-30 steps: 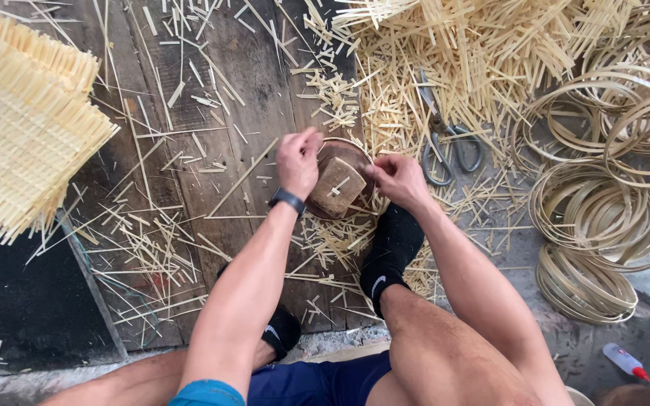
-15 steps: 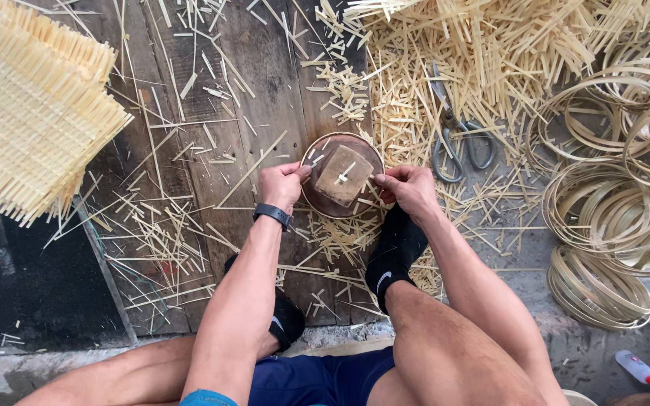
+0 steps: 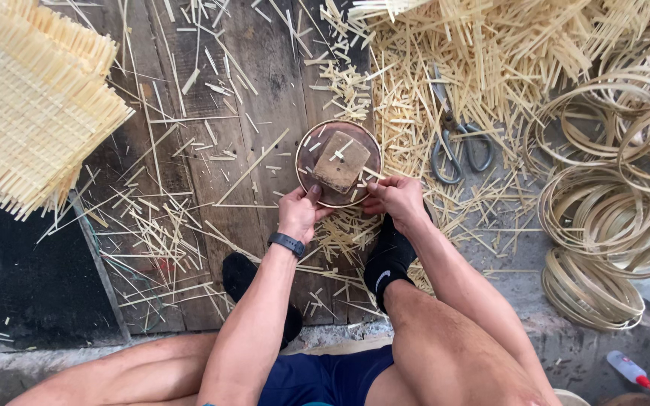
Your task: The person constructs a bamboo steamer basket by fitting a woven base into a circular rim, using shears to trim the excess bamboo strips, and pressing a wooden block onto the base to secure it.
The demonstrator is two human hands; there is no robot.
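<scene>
Head view: hands (image 3: 300, 213) on round mould (image 3: 338, 162)

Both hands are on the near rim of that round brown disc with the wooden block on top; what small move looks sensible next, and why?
Probably brushing off the pale bamboo slivers before anything else. The left hand and right hand grip the near edge of the round brown disc, which lies flat on the dark wooden planks, and loose slivers lie across the disc and its square wooden block.
</scene>
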